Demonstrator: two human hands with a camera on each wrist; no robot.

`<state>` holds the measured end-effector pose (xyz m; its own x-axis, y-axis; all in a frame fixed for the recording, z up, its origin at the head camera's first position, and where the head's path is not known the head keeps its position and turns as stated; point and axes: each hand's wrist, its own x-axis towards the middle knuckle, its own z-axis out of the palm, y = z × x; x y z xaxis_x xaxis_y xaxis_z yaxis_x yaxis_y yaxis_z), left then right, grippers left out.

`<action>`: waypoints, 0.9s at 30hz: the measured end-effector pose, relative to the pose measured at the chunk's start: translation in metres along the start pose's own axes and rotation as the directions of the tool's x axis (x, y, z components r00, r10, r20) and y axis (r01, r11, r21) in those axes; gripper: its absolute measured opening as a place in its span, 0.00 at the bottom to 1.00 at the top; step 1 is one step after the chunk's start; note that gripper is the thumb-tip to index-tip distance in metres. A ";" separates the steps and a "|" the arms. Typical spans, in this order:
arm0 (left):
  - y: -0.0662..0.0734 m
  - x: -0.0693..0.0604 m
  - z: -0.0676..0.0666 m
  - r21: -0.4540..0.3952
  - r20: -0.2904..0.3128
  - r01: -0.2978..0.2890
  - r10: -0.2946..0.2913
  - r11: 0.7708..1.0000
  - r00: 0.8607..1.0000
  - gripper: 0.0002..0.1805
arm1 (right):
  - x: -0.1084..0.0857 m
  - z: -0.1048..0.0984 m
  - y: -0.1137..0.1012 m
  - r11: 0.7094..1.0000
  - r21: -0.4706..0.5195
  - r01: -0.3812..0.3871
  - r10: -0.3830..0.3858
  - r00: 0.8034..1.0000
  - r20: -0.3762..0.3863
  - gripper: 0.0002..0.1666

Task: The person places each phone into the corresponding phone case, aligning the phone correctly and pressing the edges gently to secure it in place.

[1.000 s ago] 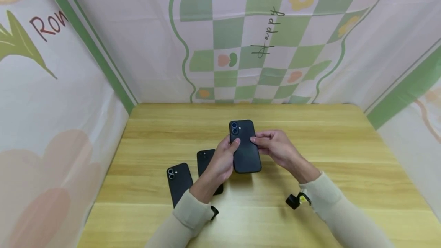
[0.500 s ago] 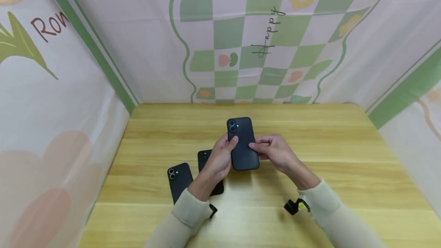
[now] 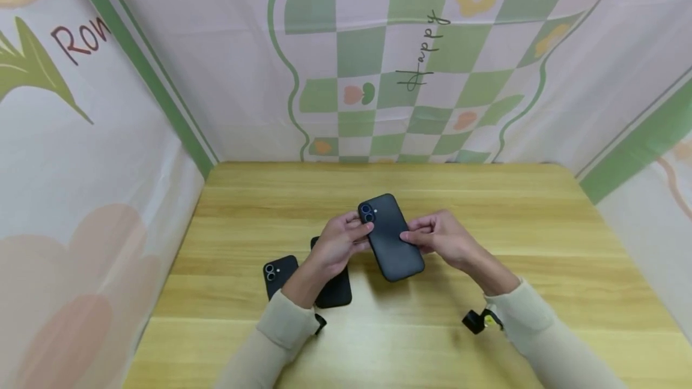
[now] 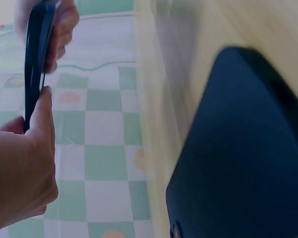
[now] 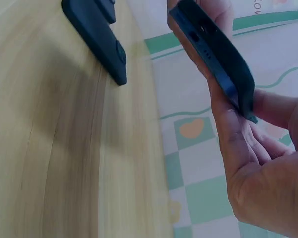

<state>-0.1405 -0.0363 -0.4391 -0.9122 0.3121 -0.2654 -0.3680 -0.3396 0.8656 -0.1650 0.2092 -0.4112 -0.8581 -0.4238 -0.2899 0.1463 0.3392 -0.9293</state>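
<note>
Both hands hold a black phone (image 3: 396,250) in a dark case above the table, its camera side up and its top tilted to the left. My left hand (image 3: 334,244) grips the upper left edge beside the two lenses, thumb on the back. On the opposite long edge, my right hand (image 3: 444,238) pinches the phone between thumb and fingers. In the right wrist view the case edge (image 5: 245,94) seems to stand out from the phone near the right thumb. Under the left forearm lie two more black phones, one (image 3: 277,272) at far left and another (image 3: 336,292) partly hidden.
The wooden table (image 3: 513,209) runs back to a wall of printed cloth (image 3: 357,53) with green checks. Cloth walls also stand at the left and right. A small black camera (image 3: 474,321) is worn on the right wrist.
The held phone has turned, its lower end swinging right and toward me. Both hands still hold it; the left hand has shifted slightly left, and the right hand slightly right.
</note>
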 end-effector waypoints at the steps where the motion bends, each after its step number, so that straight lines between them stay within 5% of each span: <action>1: 0.000 0.000 -0.002 0.011 0.010 0.004 -0.005 1.000 1.000 0.28 | -0.001 -0.002 0.000 1.000 -0.015 0.002 -0.002 1.000 0.017 0.18; 7: 0.002 -0.001 -0.009 0.070 0.056 0.070 -0.074 0.995 0.996 0.23 | -0.001 -0.013 0.000 0.987 -0.151 0.047 -0.025 0.989 0.148 0.13; 15: 0.004 -0.004 -0.010 0.167 0.118 0.094 -0.115 0.981 0.986 0.23 | 0.004 -0.018 -0.010 0.973 -0.212 0.095 -0.022 0.946 0.323 0.09; 20: 0.004 -0.006 -0.009 0.189 0.119 0.077 -0.100 0.979 0.988 0.22 | 0.007 -0.019 -0.016 0.979 -0.193 0.066 0.006 0.938 0.347 0.10; 27: 0.008 -0.010 -0.009 0.179 0.089 0.037 -0.053 0.983 0.995 0.24 | 0.012 -0.016 -0.015 0.990 -0.138 0.031 0.013 0.951 0.309 0.13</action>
<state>-0.1355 -0.0498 -0.4332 -0.8718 0.4072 -0.2723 -0.3632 -0.1640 0.9172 -0.1852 0.2128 -0.3972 -0.6620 -0.6581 -0.3588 0.0507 0.4382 -0.8974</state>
